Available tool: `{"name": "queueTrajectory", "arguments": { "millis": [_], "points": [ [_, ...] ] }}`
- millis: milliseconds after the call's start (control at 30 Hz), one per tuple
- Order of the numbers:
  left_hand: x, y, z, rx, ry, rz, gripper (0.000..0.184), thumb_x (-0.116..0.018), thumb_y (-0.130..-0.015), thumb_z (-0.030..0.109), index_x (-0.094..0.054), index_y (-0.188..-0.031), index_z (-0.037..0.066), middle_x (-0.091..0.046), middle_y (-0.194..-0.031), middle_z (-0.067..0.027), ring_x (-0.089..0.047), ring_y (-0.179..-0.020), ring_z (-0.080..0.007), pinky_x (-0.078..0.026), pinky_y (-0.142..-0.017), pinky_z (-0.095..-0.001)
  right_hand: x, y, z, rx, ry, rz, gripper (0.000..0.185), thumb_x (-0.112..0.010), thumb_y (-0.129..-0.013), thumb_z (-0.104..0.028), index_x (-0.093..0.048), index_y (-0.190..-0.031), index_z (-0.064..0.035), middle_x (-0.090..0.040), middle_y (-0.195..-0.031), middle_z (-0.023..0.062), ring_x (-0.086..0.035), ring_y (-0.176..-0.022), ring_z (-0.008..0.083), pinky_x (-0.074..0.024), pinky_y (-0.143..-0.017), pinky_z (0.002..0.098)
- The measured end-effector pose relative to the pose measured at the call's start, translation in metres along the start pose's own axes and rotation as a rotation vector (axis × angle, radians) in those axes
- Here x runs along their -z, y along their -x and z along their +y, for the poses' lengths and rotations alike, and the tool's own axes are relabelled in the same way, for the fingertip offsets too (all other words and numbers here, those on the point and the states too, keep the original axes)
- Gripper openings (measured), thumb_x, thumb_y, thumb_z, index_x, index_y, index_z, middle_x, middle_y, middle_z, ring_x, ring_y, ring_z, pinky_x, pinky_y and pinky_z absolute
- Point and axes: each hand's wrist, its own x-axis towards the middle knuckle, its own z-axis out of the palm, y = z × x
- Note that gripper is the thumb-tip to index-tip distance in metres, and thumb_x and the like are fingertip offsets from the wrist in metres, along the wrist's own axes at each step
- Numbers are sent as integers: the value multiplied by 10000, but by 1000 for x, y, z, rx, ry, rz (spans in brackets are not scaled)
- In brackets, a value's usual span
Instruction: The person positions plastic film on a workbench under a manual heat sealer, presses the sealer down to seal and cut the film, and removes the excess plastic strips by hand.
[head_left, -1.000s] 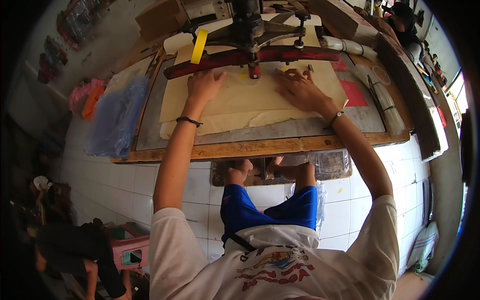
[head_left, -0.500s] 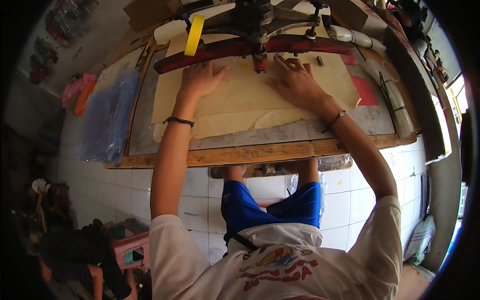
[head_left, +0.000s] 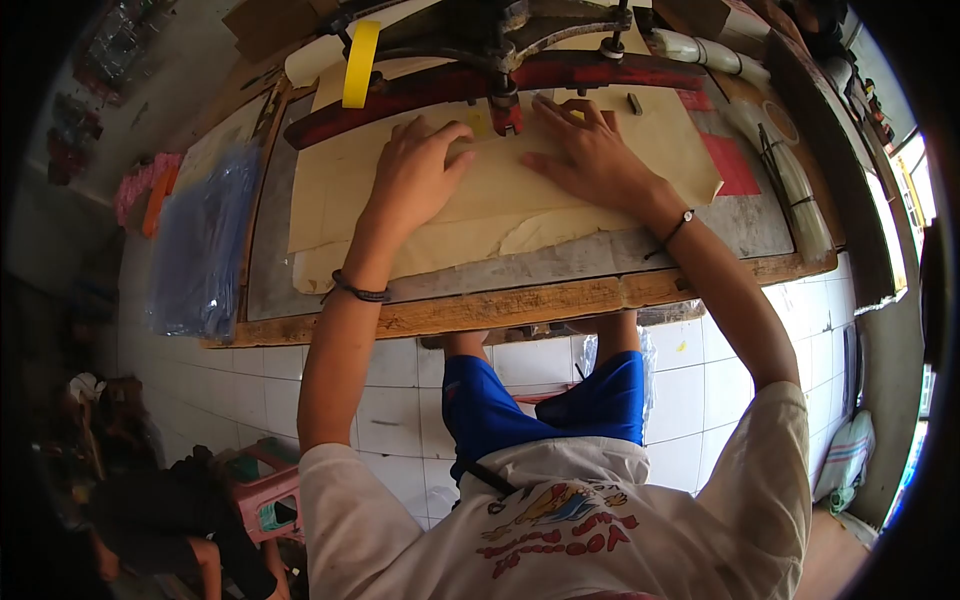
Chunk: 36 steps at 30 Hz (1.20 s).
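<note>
A cream, translucent-looking sheet lies across the grey table top, its front edge wavy and partly layered. My left hand is over its left half, fingers loosely bent and thumb apart, with nothing visible in it. My right hand rests on the right half, fingers spread forward and thumb pointing left. A small yellow patch shows by its fingertips; what it is I cannot tell. Just beyond both hands runs the long red bar of a heavy metal press. A small dark metal piece lies right of my right hand.
A yellow ring, like a tape roll, hangs at the bar's left. Clear bluish plastic bags drape over the table's left side. Tied plastic bundles and a long cardboard box line the right. Another person is low at left.
My left hand has shifted right and its fingers have gone from flat to bent. My right hand stays on the sheet, nearly unmoved. The view has shifted slightly.
</note>
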Motion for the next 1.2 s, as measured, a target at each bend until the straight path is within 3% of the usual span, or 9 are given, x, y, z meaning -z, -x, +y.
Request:
{"name": "queueTrajectory", "arguments": {
  "millis": [233,433,633,833,933,1200],
  "points": [
    [-19,-6,-6,-37,47,129,148,-663,-978,227,-662,-1071,112,-640,-993,-133,-602,-935,-366,-482,-872,-465,0,0,1,-27,-51,10,840,-620,-955,-571,-450,-1514,33,-544,-1483,268,-428,-1418,477,-297,-1158,575],
    [-22,-6,-6,-102,86,111,105,-688,-970,254,-704,-1055,194,-625,-969,-161,-611,-928,-389,-497,-826,-507,0,0,0,-54,-44,9,855,-616,-955,-581,-443,-1520,37,-535,-1496,269,-411,-1428,500,-280,-1183,564],
    [-27,-6,-6,-63,126,72,202,-704,-963,347,-733,-1152,283,-619,-1064,-178,-608,-1013,-393,-479,-923,-519,5,-2,-4,-84,-50,-37,854,-610,-959,-577,-436,-1529,34,-495,-1546,243,-375,-1452,499,-263,-1198,560],
    [-34,-4,-6,-2,120,65,266,-688,-971,428,-725,-1226,365,-519,-1403,-301,-482,-1318,-520,-380,-1058,-660,6,-4,-4,-103,-53,-60,849,-614,-957,-567,-437,-1531,34,-484,-1561,230,-360,-1464,484,-258,-1204,550],
    [-39,-8,-16,-15,200,35,281,-679,-973,449,-718,-1244,390,-430,-1507,-326,-441,-1358,-549,-346,-1083,-685,4,-3,-4,-101,-48,-50,846,-617,-956,-563,-440,-1529,35,-488,-1558,227,-370,-1458,475,-264,-1203,543],
    [-35,-5,-7,15,79,2,302,-651,-991,416,-707,-1288,419,-391,-1544,-339,-442,-1348,-522,-347,-1081,-653,2,-3,-3,-81,-43,-25,848,-620,-953,-558,-447,-1518,50,-485,-1565,218,-398,-1437,465,-280,-1194,537]
  ]
}}
